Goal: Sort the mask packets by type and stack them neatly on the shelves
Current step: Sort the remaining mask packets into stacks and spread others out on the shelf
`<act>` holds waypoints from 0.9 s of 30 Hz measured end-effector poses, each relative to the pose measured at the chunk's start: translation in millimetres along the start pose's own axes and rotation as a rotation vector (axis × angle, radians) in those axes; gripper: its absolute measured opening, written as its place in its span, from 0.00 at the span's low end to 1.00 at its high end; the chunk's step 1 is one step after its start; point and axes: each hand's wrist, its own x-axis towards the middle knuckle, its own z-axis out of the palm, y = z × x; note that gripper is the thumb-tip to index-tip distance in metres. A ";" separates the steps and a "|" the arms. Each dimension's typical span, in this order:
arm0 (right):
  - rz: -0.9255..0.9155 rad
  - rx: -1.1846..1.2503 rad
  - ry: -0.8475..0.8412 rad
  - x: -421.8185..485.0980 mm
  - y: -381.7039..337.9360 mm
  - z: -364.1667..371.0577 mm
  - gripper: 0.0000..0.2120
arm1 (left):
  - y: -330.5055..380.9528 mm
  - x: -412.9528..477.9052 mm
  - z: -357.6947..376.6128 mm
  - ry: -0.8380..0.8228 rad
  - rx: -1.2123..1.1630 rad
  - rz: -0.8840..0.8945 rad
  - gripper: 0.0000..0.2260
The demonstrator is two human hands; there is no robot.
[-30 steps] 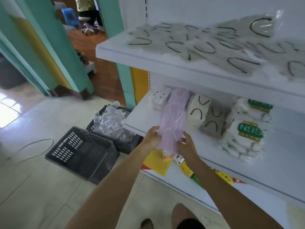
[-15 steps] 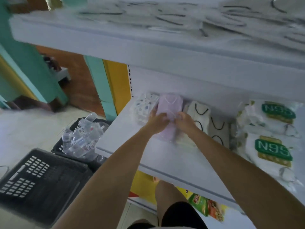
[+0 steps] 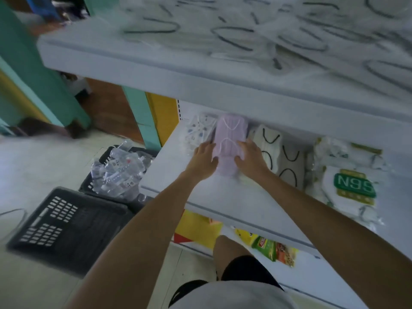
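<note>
top: light grey-white shirt (image 3: 234,295), plain | bottoms: black shorts (image 3: 247,269), hem above a bare knee (image 3: 229,246) | arms: left forearm (image 3: 156,219) and right forearm (image 3: 312,208) uncovered to frame edge | left hand (image 3: 204,160), right hand (image 3: 250,160): bare

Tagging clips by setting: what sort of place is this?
Most likely a small shop, perhaps a pharmacy corner: white retail shelving holds purple mask packets and N95 packs grouped by type, with snack packets on the shelf below.

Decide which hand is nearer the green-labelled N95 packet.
Right. The right hand lies beside the purple packets, toward the N95 packet; the left hand lies on their far side.
</note>
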 end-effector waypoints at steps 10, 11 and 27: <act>-0.639 -0.106 -0.075 -154.4 -117.6 -87.3 0.23 | 7.3 -145.5 -77.3 0.035 0.115 0.185 0.22; -0.710 -0.096 -0.032 -162.9 -134.3 -99.9 0.24 | 13.8 -153.1 -87.9 0.058 0.126 0.226 0.22; -0.191 -0.328 0.101 -132.2 -129.2 -236.0 0.21 | 154.7 -145.8 -208.0 0.576 0.148 0.594 0.15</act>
